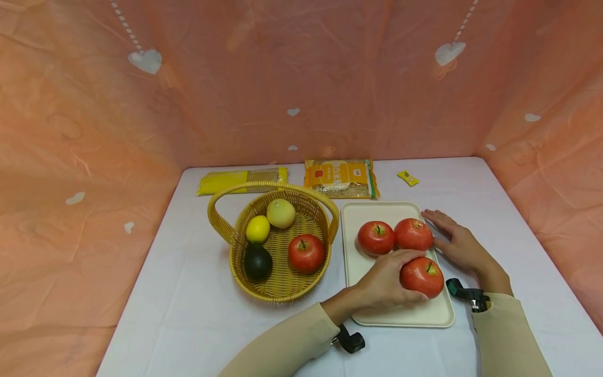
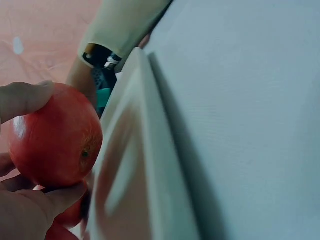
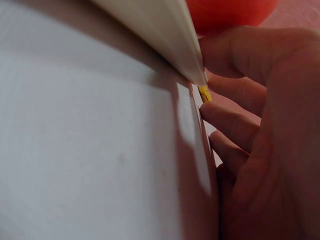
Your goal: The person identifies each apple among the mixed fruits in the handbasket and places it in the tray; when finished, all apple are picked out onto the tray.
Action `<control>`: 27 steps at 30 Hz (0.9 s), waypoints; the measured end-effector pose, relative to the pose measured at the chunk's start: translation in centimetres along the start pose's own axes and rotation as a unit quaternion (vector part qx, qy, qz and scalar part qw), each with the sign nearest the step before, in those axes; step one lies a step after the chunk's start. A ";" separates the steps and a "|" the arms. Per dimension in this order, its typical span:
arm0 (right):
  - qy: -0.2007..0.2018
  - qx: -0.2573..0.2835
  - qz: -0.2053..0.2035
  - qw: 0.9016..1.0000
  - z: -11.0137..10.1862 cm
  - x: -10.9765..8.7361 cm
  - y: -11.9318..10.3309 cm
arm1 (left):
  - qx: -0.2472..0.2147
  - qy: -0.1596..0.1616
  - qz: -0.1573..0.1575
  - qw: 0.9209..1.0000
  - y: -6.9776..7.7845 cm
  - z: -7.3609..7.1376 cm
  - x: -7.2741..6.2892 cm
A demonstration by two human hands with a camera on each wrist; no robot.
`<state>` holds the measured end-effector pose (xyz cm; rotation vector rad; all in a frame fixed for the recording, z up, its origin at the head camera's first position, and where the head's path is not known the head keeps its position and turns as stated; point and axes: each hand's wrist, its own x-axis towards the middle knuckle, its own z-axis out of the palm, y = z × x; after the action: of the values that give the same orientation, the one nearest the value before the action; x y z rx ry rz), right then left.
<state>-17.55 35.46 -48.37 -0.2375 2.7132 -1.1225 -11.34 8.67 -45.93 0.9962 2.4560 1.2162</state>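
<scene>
Beneath the fingers (image 1: 438, 220) spreads a white-covered table (image 1: 188, 309). Beyond them hangs a creased back wall (image 1: 264, 78) of pinkish-orange fabric. The left wall (image 1: 85, 157) stands well apart from them, the right wall (image 1: 556, 167) nearer. Pale hearts (image 1: 146, 62) dot the fabric, two larger ones high beyond the fingers. Diffuse light leaves blurred shadows below them.

Curtained tabletop booth: heart-print orange-pink curtain (image 1: 330, 78) round three sides, white-covered table (image 1: 179, 293) (wider building: can't tell).
</scene>
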 end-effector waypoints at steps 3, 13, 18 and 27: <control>0.001 -0.003 -0.003 1.000 0.0 0.0 0.0 | 0.010 -0.003 -0.002 1.000 -0.1 0.4 0.2; 0.007 0.001 -0.011 1.000 0.0 -0.1 -0.1 | 0.018 -0.002 0.000 1.000 -0.3 0.9 0.5; 0.006 0.004 -0.006 1.000 0.0 -0.1 -0.2 | 0.048 0.015 0.003 0.999 0.0 1.0 0.2; 0.000 0.001 0.002 1.000 0.0 0.0 -0.2 | 0.060 0.016 0.013 0.998 0.1 0.9 0.1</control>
<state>-17.54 35.30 -48.21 -0.2321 2.7117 -1.1237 -10.92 9.32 -46.48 1.0497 2.5752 1.1112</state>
